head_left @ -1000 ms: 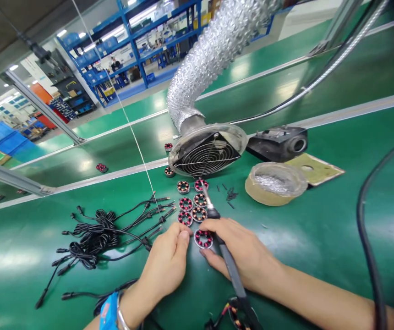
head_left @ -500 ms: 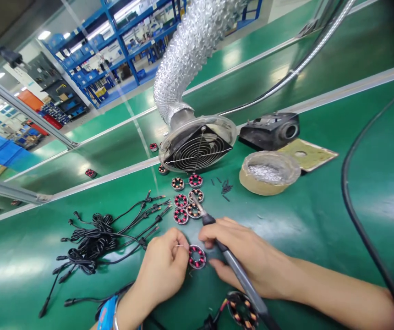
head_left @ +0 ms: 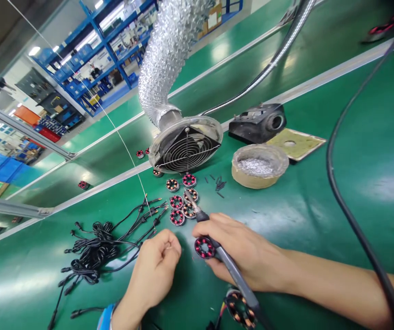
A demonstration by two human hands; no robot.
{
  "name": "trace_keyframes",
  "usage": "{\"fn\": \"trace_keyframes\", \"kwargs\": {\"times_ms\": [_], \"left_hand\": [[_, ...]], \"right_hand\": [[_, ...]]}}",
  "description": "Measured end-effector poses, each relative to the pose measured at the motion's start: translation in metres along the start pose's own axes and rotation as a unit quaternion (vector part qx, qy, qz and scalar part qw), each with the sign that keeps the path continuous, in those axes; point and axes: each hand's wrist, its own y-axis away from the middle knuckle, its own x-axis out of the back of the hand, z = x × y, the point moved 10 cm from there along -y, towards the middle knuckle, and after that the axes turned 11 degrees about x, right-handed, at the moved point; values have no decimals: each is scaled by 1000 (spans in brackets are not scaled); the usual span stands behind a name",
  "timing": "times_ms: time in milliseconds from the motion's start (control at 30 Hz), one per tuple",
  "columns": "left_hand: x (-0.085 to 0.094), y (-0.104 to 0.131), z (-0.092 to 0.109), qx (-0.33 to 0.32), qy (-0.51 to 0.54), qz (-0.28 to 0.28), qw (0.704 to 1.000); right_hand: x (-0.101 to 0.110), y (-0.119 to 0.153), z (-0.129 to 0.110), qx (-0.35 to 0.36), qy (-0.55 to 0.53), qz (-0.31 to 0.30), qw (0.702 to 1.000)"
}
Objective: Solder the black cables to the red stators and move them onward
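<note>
Red-wound ring (head_left: 199, 250), between fingers (head_left: 203, 228) of right hand (head_left: 248, 250), beside soldering iron (head_left: 232, 267).

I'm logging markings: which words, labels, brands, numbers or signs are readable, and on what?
No text can be read.
Soldering iron: no legible marking.
Coil ring at the right hand: none legible.
White patch on the far cardboard box: too small and blurred.

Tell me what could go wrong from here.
The right hand holds both a red-wound ring and the soldering iron, so the ring might slip. The iron's metal tip points over a cluster of wound rings; if hot, it could scorch one, though contact is unclear. A black cable crosses the right forearm in this view and might snag.
</note>
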Motion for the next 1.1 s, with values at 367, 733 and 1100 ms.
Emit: {"fn": "trace_keyframes", "kwargs": {"times_ms": [367,733,1100], "left_hand": [[-19,-10,-4,9,113,-66,991],[-25,-8,2,-8,44,-101,994],[-21,-6,-8,44,272,-142,951]], "right_hand": [[-3,-2,-5,12,-12,-12,1000],[2,-3,-10,32,-27,0,999],[8,-1,-5,16,-27,13,999]]}}
